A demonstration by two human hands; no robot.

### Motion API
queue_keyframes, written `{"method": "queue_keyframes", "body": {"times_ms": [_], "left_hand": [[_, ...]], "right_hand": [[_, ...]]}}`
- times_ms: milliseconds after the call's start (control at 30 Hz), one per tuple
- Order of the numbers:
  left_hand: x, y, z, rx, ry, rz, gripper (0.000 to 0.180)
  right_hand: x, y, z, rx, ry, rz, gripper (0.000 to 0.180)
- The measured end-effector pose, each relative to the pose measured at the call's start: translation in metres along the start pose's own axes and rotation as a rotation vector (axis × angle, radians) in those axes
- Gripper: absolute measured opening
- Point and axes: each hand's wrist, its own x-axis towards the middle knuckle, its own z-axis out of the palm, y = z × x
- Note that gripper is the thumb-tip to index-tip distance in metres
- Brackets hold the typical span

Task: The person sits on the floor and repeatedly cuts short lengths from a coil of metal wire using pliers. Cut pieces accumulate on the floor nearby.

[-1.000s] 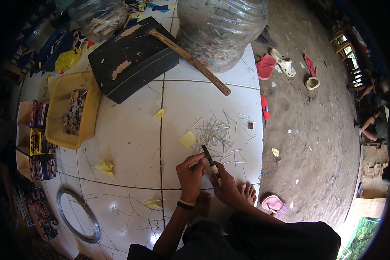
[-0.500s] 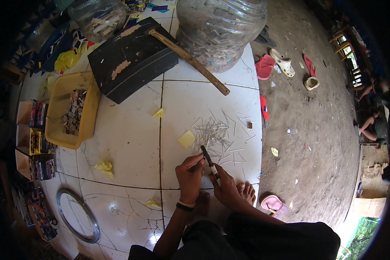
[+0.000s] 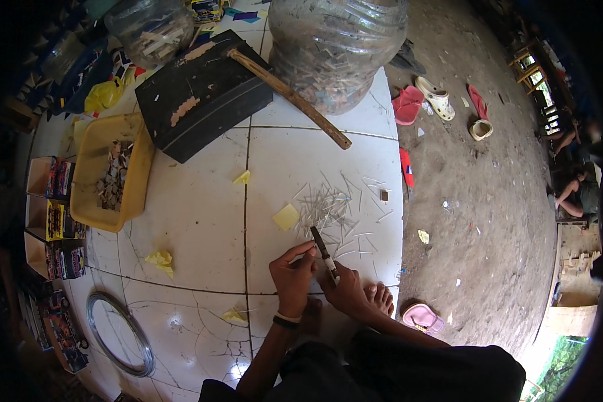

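What is pinched between the fingers of the left hand [image 3: 293, 276] is too small to be made out, and the lower part of the dark-handled tool [image 3: 324, 252] is hidden inside the right hand [image 3: 345, 289]. The large clear plastic jug [image 3: 335, 50] at the far edge of the tiled floor [image 3: 201, 221] is cut off by the picture's top edge. The slivers [image 3: 331, 211] scattered near the floor's right edge are too fine to be told apart.

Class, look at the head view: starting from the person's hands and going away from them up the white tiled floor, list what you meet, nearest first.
Left hand and right hand holding a dark knife → scattered thin sticks → wooden-handled hammer → large clear plastic jar of sticks.
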Motion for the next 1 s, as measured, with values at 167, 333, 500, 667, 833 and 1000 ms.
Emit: {"method": "queue_keyframes", "body": {"times_ms": [167, 333, 500, 667, 833, 1000], "left_hand": [[0.002, 0.001, -0.001, 0.037, 0.015, 0.035, 0.017], [0.003, 0.004, -0.005, 0.039, 0.025, 0.028, 0.017], [0.009, 0.008, -0.006, 0.012, 0.030, 0.076, 0.016], [0.010, 0.009, -0.003, 0.003, 0.041, 0.077, 0.016], [0.015, 0.011, 0.000, 0.164, -0.069, 0.151, 0.016], [0.022, 0.016, 0.004, 0.224, -0.096, 0.184, 0.017]], "right_hand": [[0.003, -0.001, 0.002, 0.042, -0.019, 0.101, 0.032], [0.000, -0.004, -0.007, 0.174, 0.072, -0.071, 0.036], [-0.010, 0.000, -0.013, 0.175, -0.017, -0.186, 0.046], [-0.012, -0.003, -0.011, 0.150, -0.017, -0.205, 0.046], [-0.009, -0.014, -0.018, 0.172, 0.085, 0.002, 0.040], [-0.008, -0.018, -0.016, 0.168, 0.133, -0.032, 0.038]]}}
